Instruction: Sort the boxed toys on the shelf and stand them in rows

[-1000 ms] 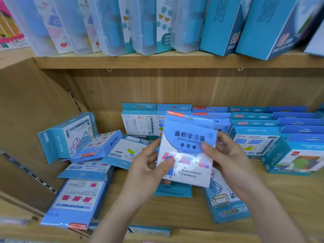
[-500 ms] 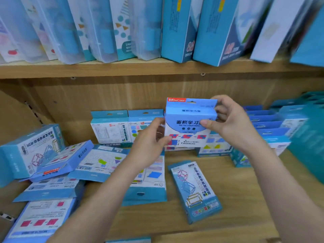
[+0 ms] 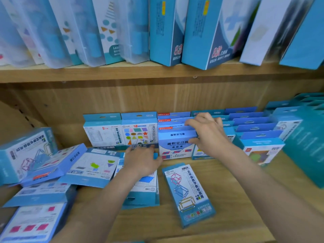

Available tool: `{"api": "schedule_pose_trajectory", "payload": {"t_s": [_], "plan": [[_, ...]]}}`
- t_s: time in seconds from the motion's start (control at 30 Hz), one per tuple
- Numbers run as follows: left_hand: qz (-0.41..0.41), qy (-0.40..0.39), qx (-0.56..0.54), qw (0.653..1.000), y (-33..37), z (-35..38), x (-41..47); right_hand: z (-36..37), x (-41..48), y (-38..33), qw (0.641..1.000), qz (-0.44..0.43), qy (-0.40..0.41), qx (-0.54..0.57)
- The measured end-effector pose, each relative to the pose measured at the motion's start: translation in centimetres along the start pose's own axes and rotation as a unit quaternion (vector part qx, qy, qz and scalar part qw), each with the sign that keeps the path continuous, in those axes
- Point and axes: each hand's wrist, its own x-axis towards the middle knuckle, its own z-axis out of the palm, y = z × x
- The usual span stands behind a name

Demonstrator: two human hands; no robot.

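Two hands at a wooden shelf (image 3: 228,181) of blue-and-white cardboard toy boxes.
At left a loose heap of flat boxes (image 3: 93,167) lies face up, with a chunkier carton (image 3: 26,155) tilted on it; the left hand (image 3: 143,160) rests on a flat box just in front of the standing row, fingers relaxed and grasping nothing; beside it the area-learner box (image 3: 177,146) stands upright at the near end of its row; the right hand (image 3: 208,135) pinches its matt blue top flap, thumb in front, fingers curled over the edge; nearer, a long slim box (image 3: 188,193) lies flat; further right, stepped rows of hang-tab boxes (image 3: 252,130) stand; above, translucent plastic cases (image 3: 78,32) and glossy blue cartons (image 3: 206,32) lean.
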Motion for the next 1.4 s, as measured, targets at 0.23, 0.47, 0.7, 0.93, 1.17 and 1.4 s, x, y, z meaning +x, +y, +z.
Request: {"api": "schedule_pose_trajectory", "payload": {"t_s": [0.23,0.47,0.7,0.93,1.17,1.4], "plan": [[0.009,0.015,-0.032,0.999,0.1,-0.3,-1.1,1.1,-0.2,0.4,0.997,0.004,0.030,-0.074],[-0.005,0.078,-0.171,0.982,1.5,-1.6,0.2,0.7,-1.0,1.1,0.997,0.032,0.040,-0.050],[-0.018,0.117,-0.089,0.989,2.6,-1.6,0.7,-3.0,-5.8,3.1,0.961,0.167,0.114,0.189],[0.007,0.142,-0.044,0.989,2.2,-2.6,-1.2,-1.2,-12.8,0.1,0.957,0.086,-0.023,0.275],[0.178,0.259,-0.084,0.946,2.8,-2.1,-9.2,1.4,-15.4,-1.4,0.940,0.097,-0.146,0.293],[0.304,0.132,0.054,0.942,4.9,4.7,-12.4,3.3,-16.6,-2.0,0.917,0.139,-0.144,0.344]]}}
